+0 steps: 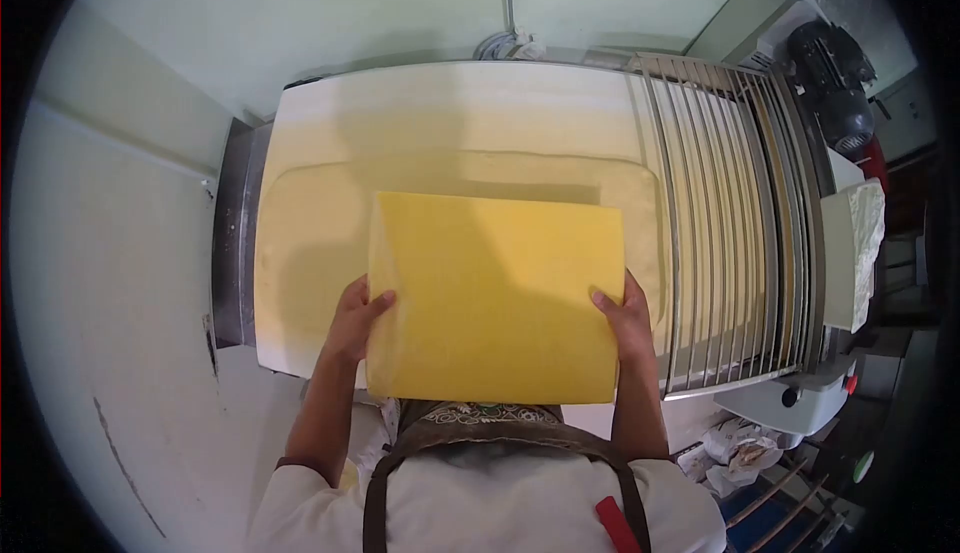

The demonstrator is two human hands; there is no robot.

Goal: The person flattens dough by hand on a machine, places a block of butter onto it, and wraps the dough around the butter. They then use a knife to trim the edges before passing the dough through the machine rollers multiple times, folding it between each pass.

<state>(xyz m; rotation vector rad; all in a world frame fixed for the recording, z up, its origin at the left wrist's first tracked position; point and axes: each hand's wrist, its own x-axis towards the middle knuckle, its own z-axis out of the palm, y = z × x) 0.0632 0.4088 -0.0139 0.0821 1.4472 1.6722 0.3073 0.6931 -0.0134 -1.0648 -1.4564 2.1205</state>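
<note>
A rectangular yellow butter sheet [500, 303], with what looks like clear film along its left side, is held up between my two hands. My left hand [362, 315] grips its left edge, thumb on top. On the right edge, my right hand [626, 318] has the same thumb-on-top hold. The fingers underneath are hidden on both sides. Beneath and beyond the sheet, a flat, pale rolled-out dough [330, 203] with rounded corners lies on the belt [370, 103] of a dough sheeter. The butter sheet covers part of the dough from view.
A metal bar guard [715, 223] spans the sheeter's right part. Past it are a dark motor [832, 83] and a white plastic-like bundle [855, 253]. A grey metal end [240, 233] borders the belt near the left wall. Crumpled bags [740, 448] lie low at right.
</note>
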